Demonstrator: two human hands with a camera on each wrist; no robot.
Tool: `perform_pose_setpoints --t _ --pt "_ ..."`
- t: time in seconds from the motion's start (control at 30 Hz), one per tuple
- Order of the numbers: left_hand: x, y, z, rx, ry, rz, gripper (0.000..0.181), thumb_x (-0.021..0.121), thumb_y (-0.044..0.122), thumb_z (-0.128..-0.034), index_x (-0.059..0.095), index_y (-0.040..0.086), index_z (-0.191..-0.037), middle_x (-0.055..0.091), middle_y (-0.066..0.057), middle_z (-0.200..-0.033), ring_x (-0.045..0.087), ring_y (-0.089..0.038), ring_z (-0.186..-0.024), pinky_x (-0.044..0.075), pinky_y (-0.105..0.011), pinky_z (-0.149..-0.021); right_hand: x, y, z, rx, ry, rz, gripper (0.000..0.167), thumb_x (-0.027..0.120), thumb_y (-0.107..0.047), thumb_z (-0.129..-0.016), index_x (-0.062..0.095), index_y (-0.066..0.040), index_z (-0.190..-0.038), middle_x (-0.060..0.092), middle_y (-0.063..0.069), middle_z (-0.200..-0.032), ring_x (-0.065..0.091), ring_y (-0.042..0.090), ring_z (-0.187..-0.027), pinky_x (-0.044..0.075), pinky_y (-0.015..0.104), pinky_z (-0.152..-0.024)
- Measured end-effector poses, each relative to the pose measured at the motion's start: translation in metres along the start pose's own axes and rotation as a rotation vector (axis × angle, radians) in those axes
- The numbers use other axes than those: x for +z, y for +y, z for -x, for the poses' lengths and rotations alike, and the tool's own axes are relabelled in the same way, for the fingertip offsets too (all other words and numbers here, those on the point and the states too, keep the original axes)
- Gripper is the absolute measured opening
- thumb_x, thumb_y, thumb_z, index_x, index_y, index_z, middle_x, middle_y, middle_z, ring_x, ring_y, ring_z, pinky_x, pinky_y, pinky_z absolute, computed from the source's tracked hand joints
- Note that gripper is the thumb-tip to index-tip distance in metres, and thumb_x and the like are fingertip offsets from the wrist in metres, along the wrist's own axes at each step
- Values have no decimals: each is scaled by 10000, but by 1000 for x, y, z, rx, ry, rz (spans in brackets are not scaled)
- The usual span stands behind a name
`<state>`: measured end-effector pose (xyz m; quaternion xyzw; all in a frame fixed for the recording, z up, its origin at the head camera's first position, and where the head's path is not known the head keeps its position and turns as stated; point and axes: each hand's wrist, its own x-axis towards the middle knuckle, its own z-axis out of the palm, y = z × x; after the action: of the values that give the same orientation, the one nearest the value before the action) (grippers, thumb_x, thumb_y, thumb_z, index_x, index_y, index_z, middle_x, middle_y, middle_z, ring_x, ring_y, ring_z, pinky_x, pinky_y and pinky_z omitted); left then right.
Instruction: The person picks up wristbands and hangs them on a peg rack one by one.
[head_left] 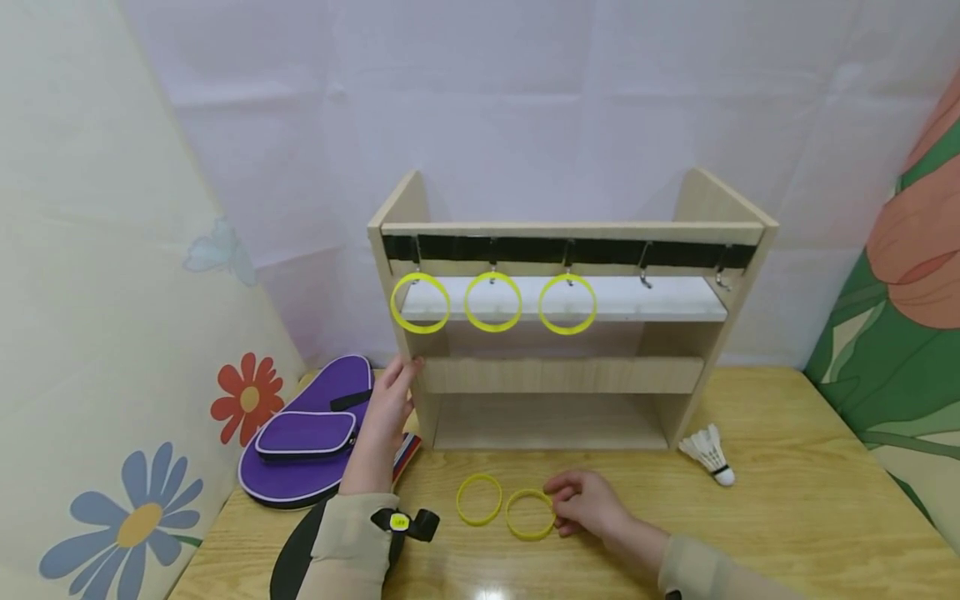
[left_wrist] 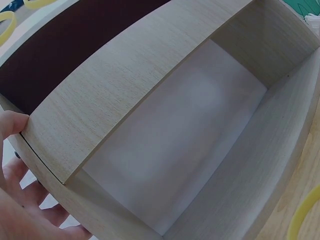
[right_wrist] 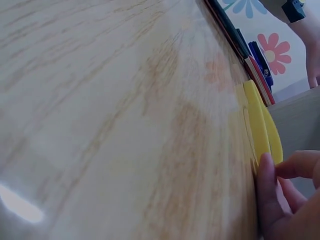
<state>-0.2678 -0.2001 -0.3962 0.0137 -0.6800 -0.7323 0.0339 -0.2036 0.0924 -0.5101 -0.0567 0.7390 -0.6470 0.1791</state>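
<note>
Yellow rings (head_left: 480, 523), two: lying before the wooden rack (head_left: 555, 377), toward the near edge of the table (head_left: 780, 500); with our right hand (head_left: 588, 504) we are pinching the right-hand one. Further rings (head_left: 492, 329), three: hanging from the leftmost hooks (head_left: 418, 247). Rack, one: standing near the table's back edge; with our left hand (head_left: 388, 402) we are gripping its left side panel (head_left: 427, 417). Purple case (head_left: 303, 432), one: lying along the table's left edge.
</note>
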Motion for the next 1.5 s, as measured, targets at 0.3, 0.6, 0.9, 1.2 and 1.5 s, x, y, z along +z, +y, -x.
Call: perform_pose_setpoints --t 0.3,0.6,0.9,1.2,1.5 --pt "0 -1 -1 -6 2 2 494 446 233 -1028 380 125 -1506 363 -165 -1535 300 -274 -1420 173 -564 -1216 -2 0 1 28 -13 -45 368 552 120 -785 570 177 -1148 555 45 -790 588 105 -555 553 228 -527" --pt "0 0 0 -13 1 -8 481 453 253 -1029 399 160 -1497 372 -142 -1536 286 -274 -1431 168 -577 -1214 -10 -8 6 66 -3 -128 411 574 108 -814 520 219 -1206 574 28 -830 576 79 -577 538 191 -543" --pt "0 0 0 -13 2 -7 493 455 254 -1028 390 162 -1508 379 -126 -1534 285 -273 -1436 173 -575 -1214 -34 -25 6 18 -1 -152 453 531 63 -851 455 257 -1254 619 44 -867 610 54 -616 543 177 -594" --pt "0 0 0 -17 10 -4 490 453 243 -1025 394 162 -1504 382 -131 -1526 294 -265 -1430 180 -564 -1216 -55 -47 12 -21 87 -171 459 514 91 -854 426 269 -1268 586 62 -926 632 82 -656 564 198 -637" --pt "-1 0 0 -6 -2 -11 485 449 246 -1028 394 145 -1499 384 -145 -1522 293 -278 -1430 175 -576 -1213 -78 -75 22 -65 132 -150 486 496 56 -903 396 228 -1345 634 -3 -899 631 63 -720 565 199 -685"
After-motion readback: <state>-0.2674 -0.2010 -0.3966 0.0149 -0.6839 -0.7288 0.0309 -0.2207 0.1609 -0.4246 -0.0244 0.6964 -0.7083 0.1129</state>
